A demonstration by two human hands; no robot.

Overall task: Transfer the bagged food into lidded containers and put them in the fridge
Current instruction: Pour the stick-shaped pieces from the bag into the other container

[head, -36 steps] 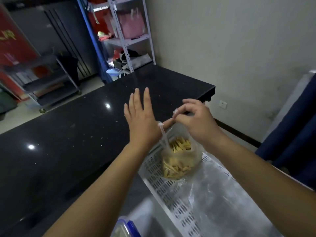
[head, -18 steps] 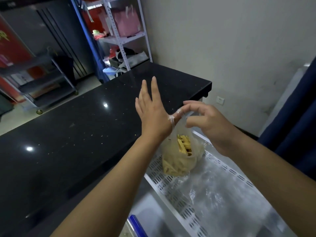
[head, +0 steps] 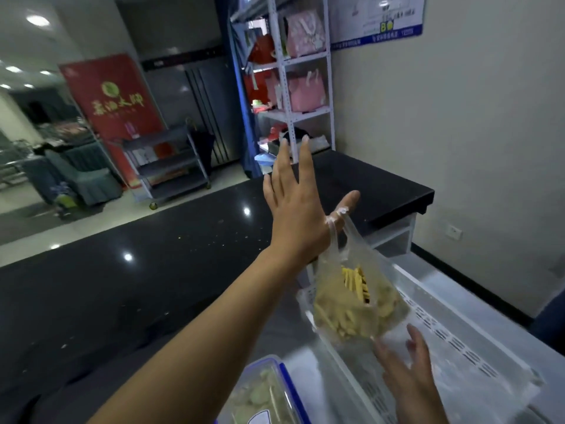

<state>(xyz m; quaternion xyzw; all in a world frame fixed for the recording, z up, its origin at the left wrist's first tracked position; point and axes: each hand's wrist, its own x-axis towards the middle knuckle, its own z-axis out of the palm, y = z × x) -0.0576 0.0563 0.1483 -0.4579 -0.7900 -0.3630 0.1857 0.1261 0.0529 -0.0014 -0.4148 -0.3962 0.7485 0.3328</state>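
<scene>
A person's left hand (head: 298,209) is raised above a black stone counter (head: 153,286) with its fingers straight and spread, and the twisted handle of a thin clear plastic bag (head: 357,298) is looped round the base of its thumb, so the bag hangs from the thumb rather than from a closed grip. The bag holds pale yellow strips of food, gathered at the bottom, and it dangles over a white perforated tray (head: 458,341) lined with clear film. The right hand (head: 409,371) reaches up just beneath the bag, fingers relaxed and apart, gripping nothing, probably to steady or support the swinging load. At the lower edge sits a lidded container (head: 263,396) with blue clips, already holding pale round food, near where this bag may be emptied
</scene>
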